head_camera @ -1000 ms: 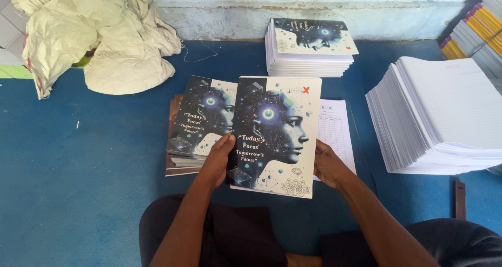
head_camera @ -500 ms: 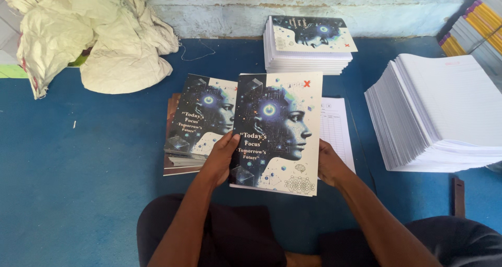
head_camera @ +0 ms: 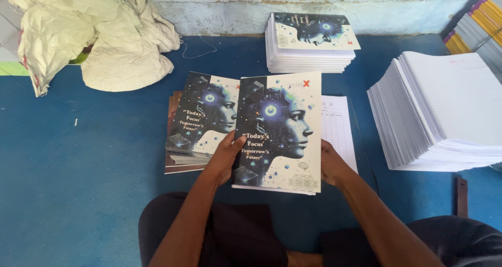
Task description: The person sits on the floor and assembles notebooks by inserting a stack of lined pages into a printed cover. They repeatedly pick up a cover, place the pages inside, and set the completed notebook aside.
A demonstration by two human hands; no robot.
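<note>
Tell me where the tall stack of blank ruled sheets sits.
In the head view, the stack of ruled sheets sits at the right on the blue surface, beyond the right hand.

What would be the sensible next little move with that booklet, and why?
Probably slide the booklet left onto the small pile of matching booklets. Both hands, left hand and right hand, hold its side edges, and that pile lies right beside it.

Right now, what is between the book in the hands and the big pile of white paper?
In the head view, a printed sheet lies partly under the book, then bare blue floor runs up to the white paper pile.
</note>
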